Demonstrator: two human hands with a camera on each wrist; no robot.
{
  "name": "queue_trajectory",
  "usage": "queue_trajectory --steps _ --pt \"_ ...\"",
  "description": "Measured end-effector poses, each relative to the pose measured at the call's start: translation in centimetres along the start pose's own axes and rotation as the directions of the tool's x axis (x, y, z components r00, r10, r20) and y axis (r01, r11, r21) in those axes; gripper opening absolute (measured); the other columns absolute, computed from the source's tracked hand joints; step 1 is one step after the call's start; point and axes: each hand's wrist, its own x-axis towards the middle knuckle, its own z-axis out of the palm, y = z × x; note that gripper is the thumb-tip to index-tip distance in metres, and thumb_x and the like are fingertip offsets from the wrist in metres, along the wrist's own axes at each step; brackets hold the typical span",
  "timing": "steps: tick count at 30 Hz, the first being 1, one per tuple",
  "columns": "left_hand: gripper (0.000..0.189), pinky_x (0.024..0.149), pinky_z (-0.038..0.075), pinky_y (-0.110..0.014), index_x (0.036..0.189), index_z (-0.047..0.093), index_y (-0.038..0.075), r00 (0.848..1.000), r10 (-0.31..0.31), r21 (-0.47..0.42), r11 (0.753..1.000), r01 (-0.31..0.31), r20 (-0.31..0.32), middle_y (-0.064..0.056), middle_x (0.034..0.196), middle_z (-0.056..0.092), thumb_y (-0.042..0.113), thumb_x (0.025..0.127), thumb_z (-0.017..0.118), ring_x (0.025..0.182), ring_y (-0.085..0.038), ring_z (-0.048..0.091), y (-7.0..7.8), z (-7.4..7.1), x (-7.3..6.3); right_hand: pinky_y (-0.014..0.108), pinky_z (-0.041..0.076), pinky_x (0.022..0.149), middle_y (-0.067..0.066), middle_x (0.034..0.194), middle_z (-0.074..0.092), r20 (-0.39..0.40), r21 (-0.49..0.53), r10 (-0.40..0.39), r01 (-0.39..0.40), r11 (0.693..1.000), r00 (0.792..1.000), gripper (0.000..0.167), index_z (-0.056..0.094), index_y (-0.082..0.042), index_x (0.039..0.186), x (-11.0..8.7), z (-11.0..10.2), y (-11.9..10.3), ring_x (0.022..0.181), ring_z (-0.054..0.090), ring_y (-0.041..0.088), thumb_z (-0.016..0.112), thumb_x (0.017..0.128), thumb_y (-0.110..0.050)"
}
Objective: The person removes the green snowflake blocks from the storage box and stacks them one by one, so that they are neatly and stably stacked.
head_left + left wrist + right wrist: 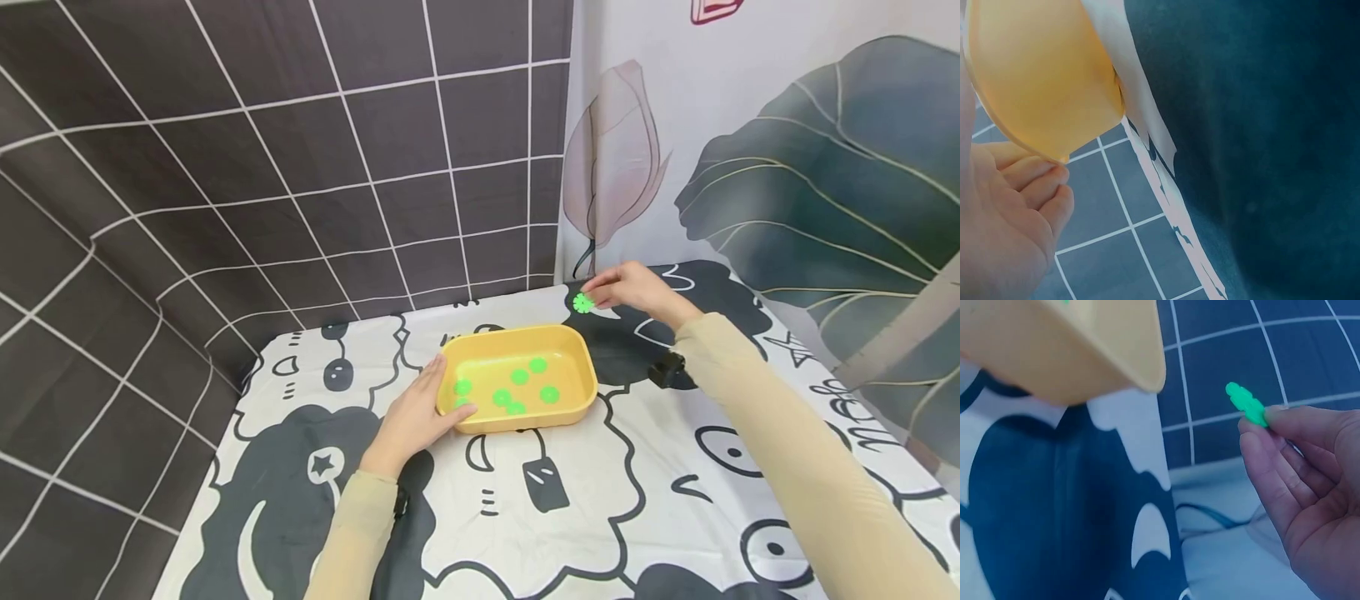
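A yellow rectangular tray (536,422) stands on the patterned cloth, with several green notched discs (549,394) lying spread over its floor. At its left end my left hand (416,421) grips the wall, thumb across the front corner and fingers along the outer side. In the left wrist view the fingers (1044,181) bend against the rim of the tray (1041,75). Beyond the tray's far right corner, my right hand (632,288) pinches one green snowflake-shaped disc (582,303) between thumb and fingertips. Seen edge-on in the right wrist view, the disc (1245,403) is held apart from the tray.
A black-and-white cartoon cloth (585,492) covers the table. Dark panels with a white grid (300,167) rise behind and to the left. On the right hangs a pale curtain (675,100) printed with a flower and a large leaf.
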Motion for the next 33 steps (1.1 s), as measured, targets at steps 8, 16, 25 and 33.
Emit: queue_trajectory --steps 8,16,25,33 --pt "0.113 0.117 0.031 -0.047 0.16 0.02 0.006 1.0 0.011 -0.018 1.0 -0.01 0.013 -0.007 0.166 0.021 0.074 0.082 0.065 0.151 -0.025 0.025 0.0 0.0 -0.1 0.037 0.058 0.088 0.02 0.116 0.07 -0.04 0.001 0.027 -0.027 1.0 0.999 0.032 0.066 0.01 0.123 -2.3 -1.2 3.4 0.099 0.07 0.028 0.065 0.099 -0.011" --pt "0.115 0.118 0.03 -0.046 0.16 0.02 0.005 1.0 0.016 -0.009 1.0 -0.015 0.025 -0.006 0.166 0.018 0.077 0.081 0.062 0.152 -0.024 0.023 -0.1 0.0 -0.2 0.034 0.058 0.087 0.021 0.114 0.071 -0.057 -0.01 0.051 -0.052 0.999 0.997 0.03 0.066 0.011 0.122 -4.0 -1.8 6.3 0.098 0.07 0.027 0.062 0.099 -0.007" --pt "0.113 0.117 0.031 -0.048 0.16 0.02 0.008 1.0 -0.013 -0.037 0.999 0.014 0.028 -0.004 0.166 0.019 0.074 0.081 0.067 0.151 -0.023 0.023 -0.2 -0.2 -0.3 0.029 0.059 0.081 0.022 0.115 0.07 -0.069 -0.037 0.085 -0.088 0.995 0.994 0.034 0.066 0.012 0.122 -4.8 -1.2 8.7 0.089 0.069 0.013 0.064 0.099 -0.013" --pt "0.113 0.117 0.031 -0.049 0.16 0.02 0.007 1.0 0.003 -0.046 0.999 -0.002 0.02 -0.005 0.166 0.02 0.073 0.081 0.067 0.151 -0.024 0.024 0.0 -0.3 -0.2 0.03 0.06 0.077 0.025 0.114 0.07 -0.104 -0.074 0.092 -0.099 0.992 0.99 0.029 0.067 0.013 0.119 -4.6 -0.7 9.6 0.088 0.07 0.015 0.063 0.098 -0.007"
